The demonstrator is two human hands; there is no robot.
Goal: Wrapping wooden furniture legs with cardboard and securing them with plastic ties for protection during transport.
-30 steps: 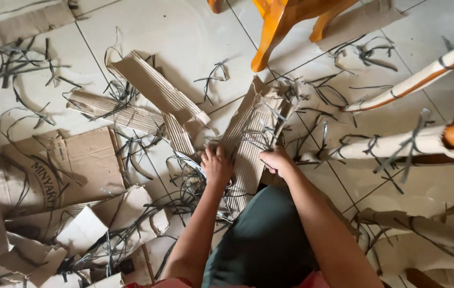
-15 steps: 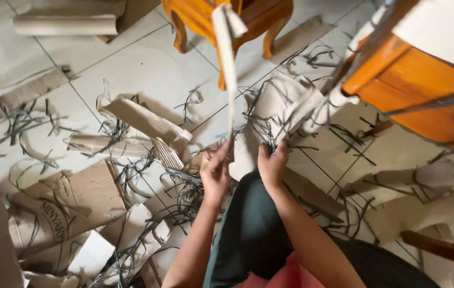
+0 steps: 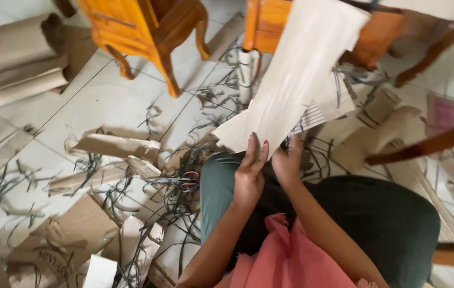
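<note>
1. Corrugated tan cardboard sheet (image 3: 301, 80): I see it raised above the lap, tilted upward.
2. Left hand (image 3: 249, 168): fingers pinch its lower edge.
3. Right hand (image 3: 288, 160): fingers grip beside, touching it.

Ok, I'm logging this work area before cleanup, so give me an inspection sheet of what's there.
Surface: pale tiled floor, littered.
Job's things: long corrugated cardboard sheet lifted in front of the person.
Clutter: cardboard scraps, dark strips, red-handled scissors, paper rolls.
Grippers: left hand and right hand both grip the sheet's lower end.
Cables: nothing seen.
Surroundings: orange wooden furniture legs, dark chair arm.
</note>
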